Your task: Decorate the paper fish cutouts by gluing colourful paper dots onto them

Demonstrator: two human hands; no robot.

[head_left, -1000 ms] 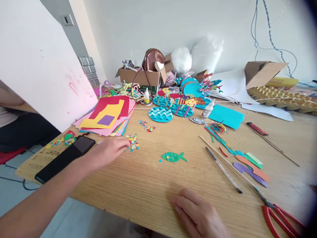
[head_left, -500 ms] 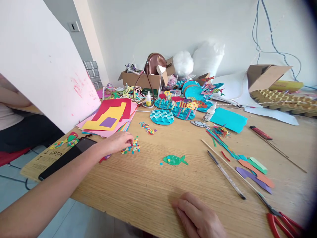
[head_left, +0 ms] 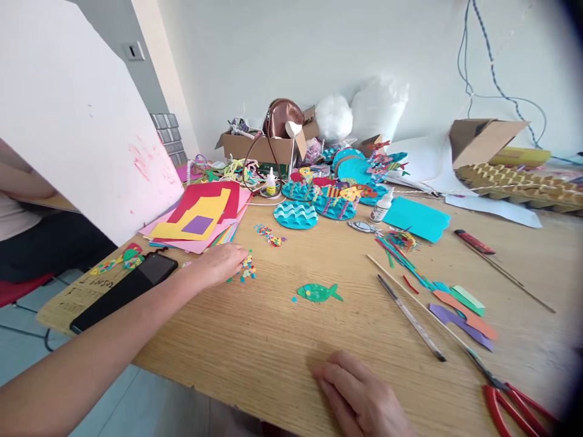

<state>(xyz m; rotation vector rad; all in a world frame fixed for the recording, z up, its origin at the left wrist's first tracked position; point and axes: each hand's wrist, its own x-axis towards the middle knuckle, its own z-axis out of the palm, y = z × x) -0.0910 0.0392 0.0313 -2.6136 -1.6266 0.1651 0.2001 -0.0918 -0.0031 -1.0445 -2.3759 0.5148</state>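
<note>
My left hand [head_left: 217, 265] reaches over the wooden table [head_left: 273, 340] with its fingers curled down onto a small heap of coloured paper dots [head_left: 246, 268]. Whether a dot is pinched between the fingertips I cannot make out. My right hand [head_left: 364, 402] lies flat on the table near the front edge, fingers stretched out and holding nothing. A green paper fish [head_left: 317, 292] with yellow spots lies between the two hands. A second small heap of dots [head_left: 269, 233] lies farther back.
A black phone [head_left: 122, 292] lies left of my left hand, beside a stack of coloured paper [head_left: 200, 215]. To the right lie a thin brush [head_left: 412, 318], a wooden stick [head_left: 410, 290], paper strips [head_left: 460, 303] and red scissors [head_left: 514, 397]. Blue paper discs [head_left: 296, 213], glue bottles and boxes crowd the back. A person sits at far left.
My left hand has stayed at the heap of dots, its fingers shifting slightly over it. My right hand has not moved. The camera has shifted a little.
</note>
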